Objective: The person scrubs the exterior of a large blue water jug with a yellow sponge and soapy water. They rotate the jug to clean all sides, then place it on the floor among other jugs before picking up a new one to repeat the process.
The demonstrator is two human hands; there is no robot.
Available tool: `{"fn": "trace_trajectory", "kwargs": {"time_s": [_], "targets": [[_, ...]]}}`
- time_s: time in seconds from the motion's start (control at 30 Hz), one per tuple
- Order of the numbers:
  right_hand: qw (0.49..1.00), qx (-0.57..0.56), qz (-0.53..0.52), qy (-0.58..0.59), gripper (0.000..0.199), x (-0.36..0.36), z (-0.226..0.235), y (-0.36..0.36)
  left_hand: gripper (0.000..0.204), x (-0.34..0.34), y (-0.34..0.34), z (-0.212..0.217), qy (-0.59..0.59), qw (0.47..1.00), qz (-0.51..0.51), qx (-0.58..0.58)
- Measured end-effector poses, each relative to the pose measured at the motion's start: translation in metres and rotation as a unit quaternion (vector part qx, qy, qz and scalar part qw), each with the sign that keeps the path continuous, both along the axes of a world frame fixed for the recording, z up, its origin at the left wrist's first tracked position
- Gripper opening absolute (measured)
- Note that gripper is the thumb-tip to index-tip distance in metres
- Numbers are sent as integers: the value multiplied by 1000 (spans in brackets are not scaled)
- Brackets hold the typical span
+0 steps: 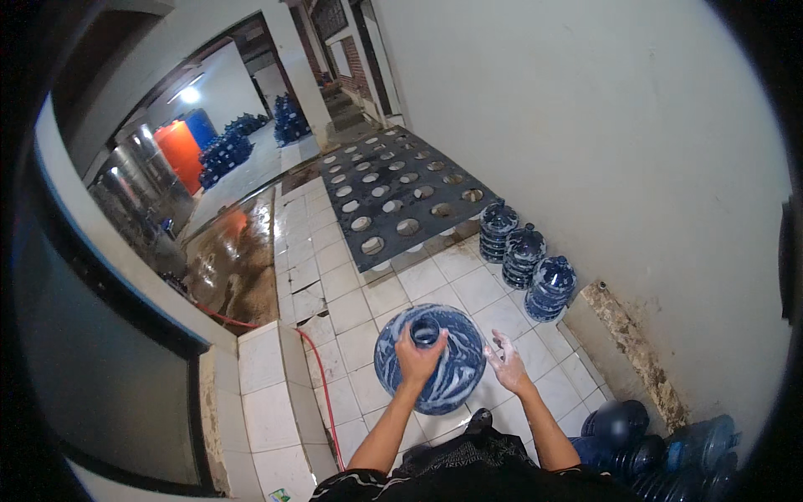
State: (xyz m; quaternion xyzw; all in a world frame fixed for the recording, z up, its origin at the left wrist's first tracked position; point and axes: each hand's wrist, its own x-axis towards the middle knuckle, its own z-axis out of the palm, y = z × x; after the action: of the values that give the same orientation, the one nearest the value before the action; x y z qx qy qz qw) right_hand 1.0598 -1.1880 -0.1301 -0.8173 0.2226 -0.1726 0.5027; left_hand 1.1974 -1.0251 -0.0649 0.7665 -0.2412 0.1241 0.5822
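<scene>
A large blue water jug (447, 376), streaked with white suds, is in front of me above the tiled floor, its round neck facing up toward me. Around that neck my left hand (416, 360) is closed, thumb on one side and fingers on the other. My right hand (506, 368), white with foam, is beside the jug's right side with its fingers spread and nothing in them. Whether its fingertips touch the jug I cannot tell. The jug's base is hidden beneath its wide shoulder.
Three sudsy jugs (525, 258) line the right wall. A dark rack (393, 191) with round holes lies ahead. A red hose (320, 381) runs along the tiled ledge (266, 389) at left. More jugs (698, 443) lie at lower right. An orange tank (177, 155) stands far left.
</scene>
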Motion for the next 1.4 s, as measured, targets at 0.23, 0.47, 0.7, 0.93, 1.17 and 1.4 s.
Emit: {"fn": "trace_trajectory", "kwargs": {"time_s": [0.23, 0.47, 0.7, 0.93, 1.17, 1.4], "targets": [[998, -9, -3, 63, 65, 81, -2, -135, 66, 150, -123, 5, -11, 980, 16, 200], [997, -14, -23, 76, 55, 178, -16, -246, 65, 289, -263, -41, -23, 962, -18, 270], [956, 104, -177, 208, 53, 177, -134, -311, 61, 424, -385, -152, 110, 888, -172, 411], [884, 190, -261, 339, 50, 168, -161, -326, 64, 538, -490, -340, 150, 850, -221, 455], [801, 186, -286, 492, 46, 104, -169, -296, 69, 622, -563, -451, 164, 861, -162, 454], [736, 254, -278, 562, 56, 80, -142, -255, 64, 637, -590, -465, 158, 883, -99, 432]]}}
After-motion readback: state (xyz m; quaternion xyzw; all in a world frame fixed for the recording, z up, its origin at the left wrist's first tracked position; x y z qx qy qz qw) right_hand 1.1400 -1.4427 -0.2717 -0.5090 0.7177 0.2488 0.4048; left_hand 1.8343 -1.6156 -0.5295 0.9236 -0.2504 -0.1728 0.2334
